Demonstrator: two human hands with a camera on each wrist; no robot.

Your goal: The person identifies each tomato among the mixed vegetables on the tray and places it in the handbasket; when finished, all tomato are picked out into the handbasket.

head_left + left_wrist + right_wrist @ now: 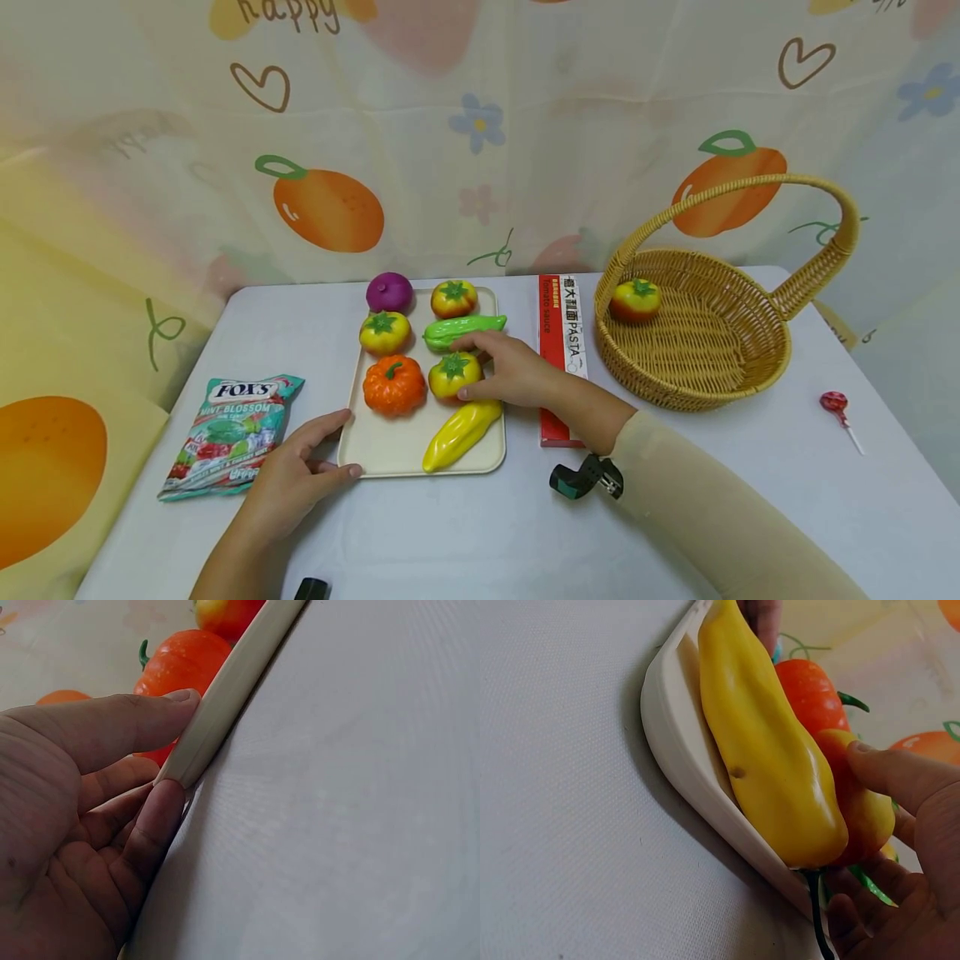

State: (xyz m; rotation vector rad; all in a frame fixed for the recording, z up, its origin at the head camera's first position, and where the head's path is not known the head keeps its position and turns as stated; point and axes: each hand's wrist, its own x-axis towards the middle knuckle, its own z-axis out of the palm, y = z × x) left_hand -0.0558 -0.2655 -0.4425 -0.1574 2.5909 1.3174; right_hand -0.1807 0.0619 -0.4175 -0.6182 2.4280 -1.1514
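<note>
On a cream tray (386, 450) lie toy vegetables. My left hand (296, 479) pinches the tray's near left corner; in the left wrist view, the rim (217, 701) sits between thumb and finger. My right hand (513, 371) grips a yellow-red toy tomato (447, 382), which still sits among the others. In the right wrist view the thumb lies on that tomato (866, 814), beside a yellow pepper (772, 750) with a dark stem. Around it on the tray are an orange pumpkin (393, 387), a green ridged vegetable (457, 331), two more tomatoes and a purple onion (389, 292).
A wicker basket (697, 392) with a tall handle stands at the right, one tomato (636, 302) inside. Between tray and basket lies a red pasta box (551, 367). A candy bag (232, 437) is at the left, a lollipop (836, 407) at the far right.
</note>
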